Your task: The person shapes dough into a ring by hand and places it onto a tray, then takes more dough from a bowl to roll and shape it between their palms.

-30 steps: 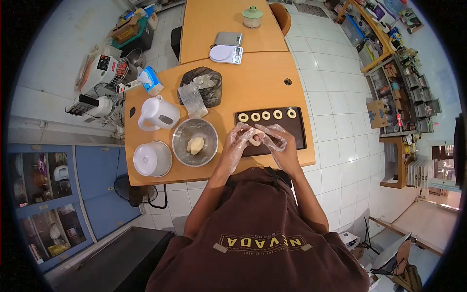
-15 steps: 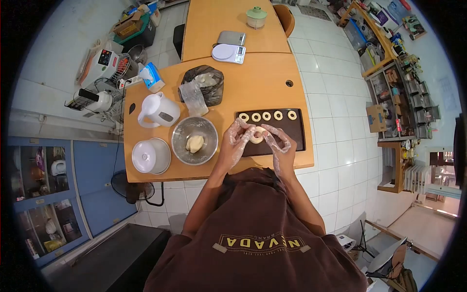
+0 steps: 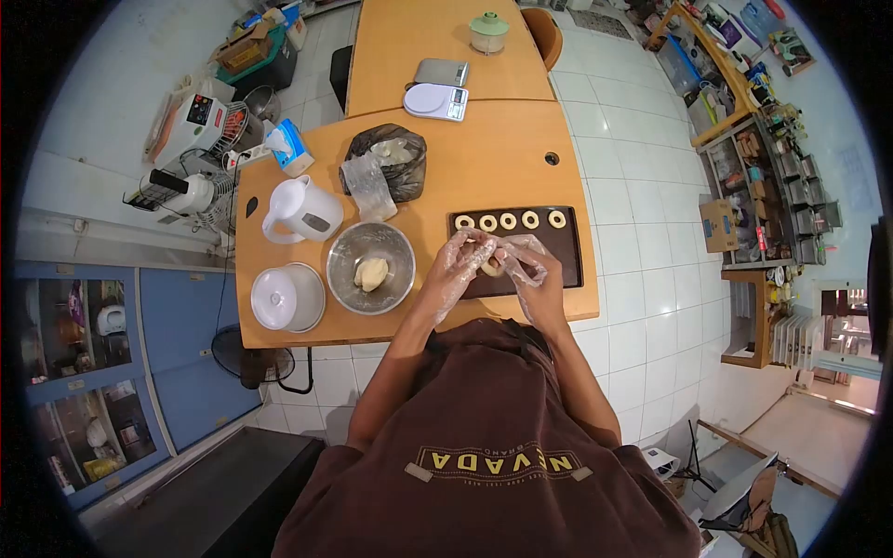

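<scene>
Flour or dough coats the fingers of both my hands. My left hand (image 3: 462,263) and my right hand (image 3: 535,270) meet over the front left of a dark baking tray (image 3: 569,270), pinching a pale dough ring (image 3: 491,269) between them. Fingers cover most of that ring; its lower edge shows. Along the tray's far side lies a row of several dough rings (image 3: 508,221). To the left, a steel bowl (image 3: 337,279) holds a lump of dough (image 3: 371,273).
Left of the bowl stand a white lidded container (image 3: 288,298) and a white electric kettle (image 3: 305,210). Behind them are a black plastic bag (image 3: 409,186), a tissue box (image 3: 292,147) and a kitchen scale (image 3: 435,101). A green-lidded pot (image 3: 487,33) sits farther back.
My fingers have closed in over the dough ring, which was showing its hole half a second ago and is now mostly covered. The bowl and tray rings stay put.
</scene>
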Tool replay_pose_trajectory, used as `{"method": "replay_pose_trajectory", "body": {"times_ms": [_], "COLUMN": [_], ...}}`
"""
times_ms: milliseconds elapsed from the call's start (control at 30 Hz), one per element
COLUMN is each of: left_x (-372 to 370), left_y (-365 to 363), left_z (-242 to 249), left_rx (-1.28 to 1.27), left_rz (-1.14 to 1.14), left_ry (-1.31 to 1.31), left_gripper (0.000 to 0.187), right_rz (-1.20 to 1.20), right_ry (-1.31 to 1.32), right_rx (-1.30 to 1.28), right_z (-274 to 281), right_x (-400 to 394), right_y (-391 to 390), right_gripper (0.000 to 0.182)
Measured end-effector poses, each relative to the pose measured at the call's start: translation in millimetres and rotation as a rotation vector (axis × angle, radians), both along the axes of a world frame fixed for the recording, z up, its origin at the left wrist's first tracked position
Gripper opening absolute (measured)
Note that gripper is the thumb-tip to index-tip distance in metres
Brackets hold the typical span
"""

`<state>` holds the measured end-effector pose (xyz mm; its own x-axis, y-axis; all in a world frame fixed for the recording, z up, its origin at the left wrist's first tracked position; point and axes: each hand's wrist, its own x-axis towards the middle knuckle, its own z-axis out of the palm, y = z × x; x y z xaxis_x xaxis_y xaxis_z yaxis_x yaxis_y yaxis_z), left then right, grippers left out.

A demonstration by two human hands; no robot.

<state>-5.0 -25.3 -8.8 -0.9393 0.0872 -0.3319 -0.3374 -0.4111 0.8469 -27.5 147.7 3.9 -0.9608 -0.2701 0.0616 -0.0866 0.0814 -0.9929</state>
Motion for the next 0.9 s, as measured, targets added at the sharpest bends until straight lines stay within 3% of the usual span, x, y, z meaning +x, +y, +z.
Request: {"method": "replay_pose_trajectory", "body": {"times_ms": [33,133,400,533,733,900], "left_x": [1,1,0,2,3,6], "left_y": [2,8,10,16,25,26], "left_z": [0,-1,-27,-12,-13,-16], "left_rx": [0.018,0.068,0.204,0.159,0.104,0.119], "left_rz": [0.019,0.085,0.150,0.136,0.243,0.250], "left_ry": [0.010,0.047,0.081,0.121,0.197,0.185], "left_gripper": [0.016,0.017,0.013,0.012,0.008,0.008], "right_rz": [0.017,-0.060,-0.033,-0.131,-0.057,-0.119], "right_ry": [-0.003,0.074,0.241,0.200,0.211,0.206], "right_rx": [0.051,-0.126,0.160,-0.012,0.152,0.080], "right_z": [0,6,1,-3,1,-8], "right_x": [0,2,-1,1,0,1], "right_y": [1,-7,6,-2,6,3], "right_gripper": [0.024,0.024,0.030,0.030,0.029,0.029]}}
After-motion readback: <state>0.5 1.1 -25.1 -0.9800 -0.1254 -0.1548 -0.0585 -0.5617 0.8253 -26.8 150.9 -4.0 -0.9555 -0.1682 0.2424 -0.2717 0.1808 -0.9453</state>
